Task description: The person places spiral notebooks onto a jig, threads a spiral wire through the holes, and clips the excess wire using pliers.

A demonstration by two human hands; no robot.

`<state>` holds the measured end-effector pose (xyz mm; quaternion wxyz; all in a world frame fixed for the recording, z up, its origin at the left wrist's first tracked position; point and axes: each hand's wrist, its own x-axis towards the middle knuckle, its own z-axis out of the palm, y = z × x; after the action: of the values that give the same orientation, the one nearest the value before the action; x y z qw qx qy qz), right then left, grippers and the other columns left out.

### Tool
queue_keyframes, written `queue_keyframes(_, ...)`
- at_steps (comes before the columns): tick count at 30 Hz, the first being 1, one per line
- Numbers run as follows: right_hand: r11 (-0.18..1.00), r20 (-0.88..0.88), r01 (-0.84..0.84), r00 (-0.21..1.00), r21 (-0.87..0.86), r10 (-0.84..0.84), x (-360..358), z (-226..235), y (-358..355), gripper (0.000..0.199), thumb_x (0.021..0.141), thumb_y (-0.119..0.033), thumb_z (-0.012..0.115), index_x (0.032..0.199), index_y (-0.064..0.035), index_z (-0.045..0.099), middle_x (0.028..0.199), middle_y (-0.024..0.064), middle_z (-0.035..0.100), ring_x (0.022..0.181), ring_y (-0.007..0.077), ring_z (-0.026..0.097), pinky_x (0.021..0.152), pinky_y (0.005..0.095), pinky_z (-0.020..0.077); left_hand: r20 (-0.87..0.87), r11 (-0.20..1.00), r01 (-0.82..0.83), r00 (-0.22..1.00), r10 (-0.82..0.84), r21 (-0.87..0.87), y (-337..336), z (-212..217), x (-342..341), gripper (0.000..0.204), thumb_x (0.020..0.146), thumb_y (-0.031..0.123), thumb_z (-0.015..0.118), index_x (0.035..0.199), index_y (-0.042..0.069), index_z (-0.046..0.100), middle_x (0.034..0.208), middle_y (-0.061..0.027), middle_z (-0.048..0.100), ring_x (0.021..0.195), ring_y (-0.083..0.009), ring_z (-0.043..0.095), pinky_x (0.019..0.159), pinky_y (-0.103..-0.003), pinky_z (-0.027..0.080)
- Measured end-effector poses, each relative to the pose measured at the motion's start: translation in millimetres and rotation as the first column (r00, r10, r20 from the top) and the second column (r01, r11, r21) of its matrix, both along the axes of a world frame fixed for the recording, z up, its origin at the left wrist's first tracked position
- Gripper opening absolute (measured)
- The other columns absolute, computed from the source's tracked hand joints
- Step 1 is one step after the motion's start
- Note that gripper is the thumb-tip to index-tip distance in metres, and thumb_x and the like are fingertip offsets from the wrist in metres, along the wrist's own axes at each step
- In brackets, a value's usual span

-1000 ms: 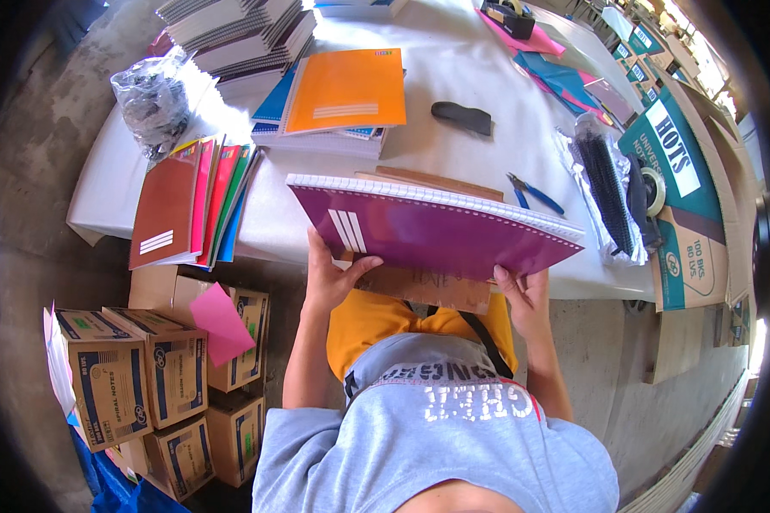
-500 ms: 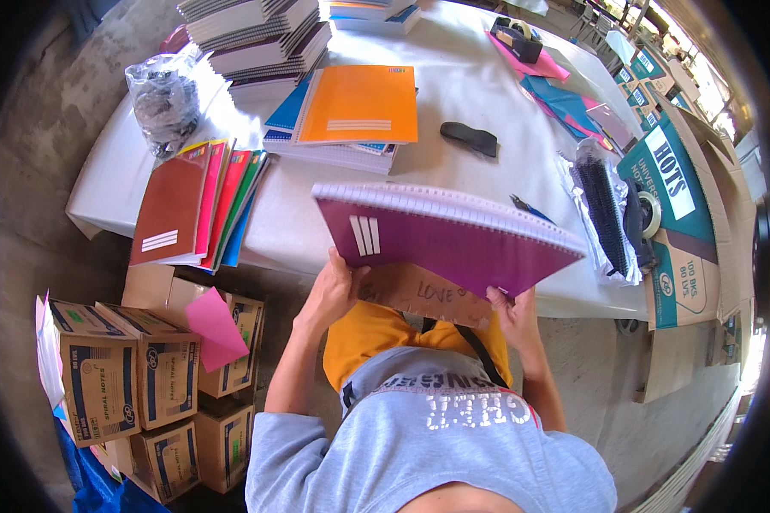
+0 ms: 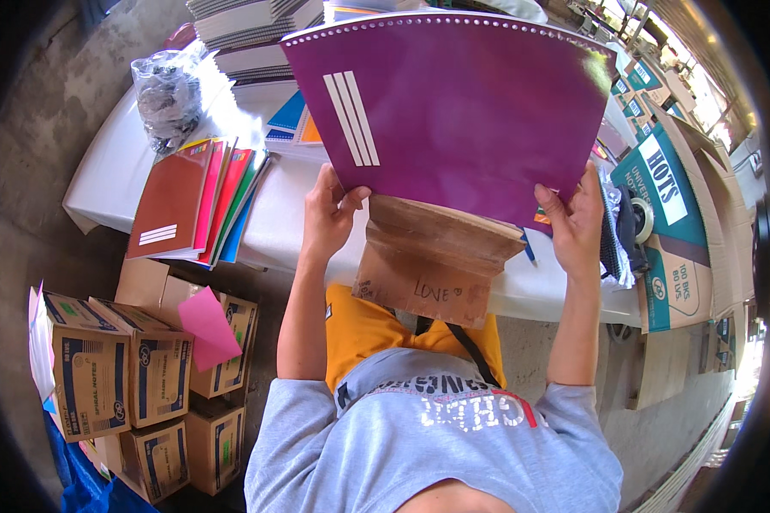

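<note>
A purple notebook (image 3: 462, 111) with a row of punched holes along its top edge is held up in front of me, its cover facing me. My left hand (image 3: 332, 209) grips its lower left corner, thumb on the cover. At the lower right corner my right hand (image 3: 576, 214) pinches it the same way. Below the notebook, a folded piece of brown cardboard (image 3: 428, 265) with handwriting lies over the table's front edge. Most of the orange notebook (image 3: 310, 133) behind is hidden by the purple cover.
Fanned coloured notebooks (image 3: 169, 201) lie at the table's left, near a plastic bag of dark items (image 3: 164, 98). Stacked spiral notebooks (image 3: 246, 43) stand at the back. Cartons (image 3: 158, 368) are piled at lower left; a large teal carton (image 3: 672, 214) stands right.
Both hands have raised the purple notebook and tilted it upright, so its cover now faces me. More of the cardboard shows beneath it, while the middle of the table is now hidden.
</note>
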<state>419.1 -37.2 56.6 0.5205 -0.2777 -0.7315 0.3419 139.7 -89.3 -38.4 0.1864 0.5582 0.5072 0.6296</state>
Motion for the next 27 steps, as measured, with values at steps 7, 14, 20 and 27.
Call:
queue_keyframes(7, 1.0, 0.017, -0.013, 1.0, -0.027, 0.013, 2.4, -7.9, 10.8, 0.036, 0.087, -0.003, 0.06, 0.118, 0.0009, 0.042, 0.1, 0.0102, 0.06, 0.089, 0.0117, 0.059, 0.079, 0.0248, 0.0472, 0.179, 0.987, 0.155, 0.973, -0.146, -0.04, 3.1, -20.1, -9.5, 0.027, 0.086, -0.001, 0.059, 0.112, 0.003, 0.05, 0.09, -0.003, 0.061, 0.076, -0.0085, 0.054, 0.066, -0.024, 0.045)
queue_keyframes(14, 0.967, 0.342, -0.095, 0.923, -0.237, 0.174, 35.4, -54.7, 12.6, 0.044, 0.082, -0.01, 0.068, 0.119, 0.0006, 0.048, 0.103, 0.0046, 0.061, 0.092, 0.0141, 0.058, 0.085, 0.0309, 0.0474, -0.16, 0.983, -0.076, 0.986, 0.05, -0.166, -11.4, -68.4, -11.2, 0.031, 0.08, -0.006, 0.058, 0.109, 0.002, 0.052, 0.1, -0.0149, 0.059, 0.089, -0.0294, 0.057, 0.079, -0.033, 0.044)
queue_keyframes(20, 0.892, -0.043, -0.161, 0.987, -0.423, 0.158, 122.1, -55.9, 59.4, 0.035, 0.084, -0.003, 0.06, 0.118, -0.0045, 0.053, 0.112, 0.0068, 0.06, 0.107, 0.0171, 0.056, 0.094, 0.0284, 0.0419, -0.382, 0.941, -0.208, 0.919, 0.094, -0.268, -23.3, -81.1, -11.2, 0.042, 0.073, -0.01, 0.059, 0.112, 0.003, 0.051, 0.1, -0.0148, 0.053, 0.096, -0.032, 0.049, 0.08, -0.038, 0.041)
queue_keyframes(27, 0.803, 0.85, 0.563, 0.311, 0.195, -0.424, 159.7, -128.4, 191.3, 0.063, 0.078, -0.014, 0.066, 0.133, -0.0122, 0.035, 0.112, 0.0203, 0.058, 0.105, 0.0371, 0.055, 0.087, 0.0463, 0.0454, -0.545, 0.777, -0.542, 0.565, 0.62, 0.322, -29.9, 15.3, 34.0, 0.063, 0.081, 0.025, 0.068, 0.13, 0.001, 0.039, 0.132, -0.018, 0.04, 0.129, -0.0382, 0.031, 0.106, -0.05, 0.026)
